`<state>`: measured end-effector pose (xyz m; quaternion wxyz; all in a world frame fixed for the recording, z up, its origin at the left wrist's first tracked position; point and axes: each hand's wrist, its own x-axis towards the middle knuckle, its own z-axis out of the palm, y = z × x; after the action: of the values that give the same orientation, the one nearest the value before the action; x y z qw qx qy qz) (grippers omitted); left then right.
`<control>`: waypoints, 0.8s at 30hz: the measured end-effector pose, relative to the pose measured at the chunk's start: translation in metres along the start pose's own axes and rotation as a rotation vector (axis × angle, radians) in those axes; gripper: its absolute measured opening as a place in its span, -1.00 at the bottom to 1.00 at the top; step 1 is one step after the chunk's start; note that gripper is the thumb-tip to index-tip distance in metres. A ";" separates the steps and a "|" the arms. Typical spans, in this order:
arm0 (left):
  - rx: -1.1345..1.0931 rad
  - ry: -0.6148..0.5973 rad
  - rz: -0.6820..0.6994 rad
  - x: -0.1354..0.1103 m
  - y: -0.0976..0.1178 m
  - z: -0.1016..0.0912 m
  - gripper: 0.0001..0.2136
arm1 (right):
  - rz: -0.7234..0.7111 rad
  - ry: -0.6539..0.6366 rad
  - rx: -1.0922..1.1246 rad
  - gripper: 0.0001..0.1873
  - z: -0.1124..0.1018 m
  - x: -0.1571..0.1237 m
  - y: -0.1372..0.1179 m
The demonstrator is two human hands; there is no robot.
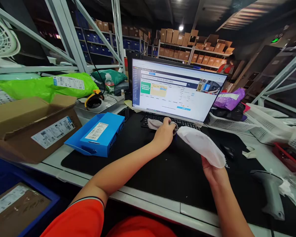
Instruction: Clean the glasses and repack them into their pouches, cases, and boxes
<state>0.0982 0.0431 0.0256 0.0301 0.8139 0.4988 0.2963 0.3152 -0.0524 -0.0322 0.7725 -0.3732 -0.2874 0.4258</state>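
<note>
My right hand [214, 169] grips a long white item with a rounded end [202, 144] from beneath. It looks like a shoe wrapped in thin white material, but I cannot tell for sure. My left hand [164, 133] is closed around a pale grey item [154, 124] with a dark part by the fingers. Its kind is hidden by the hand. Both items are held above the black desk mat, in front of the keyboard [187, 125]. To the left lies a blue cardboard box [98, 133] with a white label, its near flap folded out.
A lit monitor [172, 92] stands behind the keyboard. An open brown carton [37, 131] is at left, beside a green parcel [46, 85]. At right are a mouse [227, 151], a barcode scanner [271, 194], white baskets [232, 123] and a purple parcel [230, 98].
</note>
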 end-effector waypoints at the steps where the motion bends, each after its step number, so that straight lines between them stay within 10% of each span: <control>1: -0.008 -0.006 0.014 0.003 0.001 -0.002 -0.65 | -0.007 0.021 0.029 -0.47 -0.003 0.002 0.000; 14: -0.215 -0.204 0.274 -0.005 0.001 -0.022 -0.44 | -0.034 0.021 -0.171 -0.52 0.002 -0.011 -0.002; 20: -0.312 -0.197 0.285 -0.014 0.006 -0.012 -0.37 | -0.419 0.152 -0.790 -0.68 -0.012 -0.027 -0.001; 24: -0.277 -0.140 0.240 -0.018 0.013 -0.003 -0.26 | -0.796 -0.047 -1.005 -0.92 0.000 -0.040 -0.003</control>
<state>0.1013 0.0214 0.0244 0.1408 0.8742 0.3495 0.3064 0.2975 -0.0885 -0.0343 0.5957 -0.5453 -0.5853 -0.0723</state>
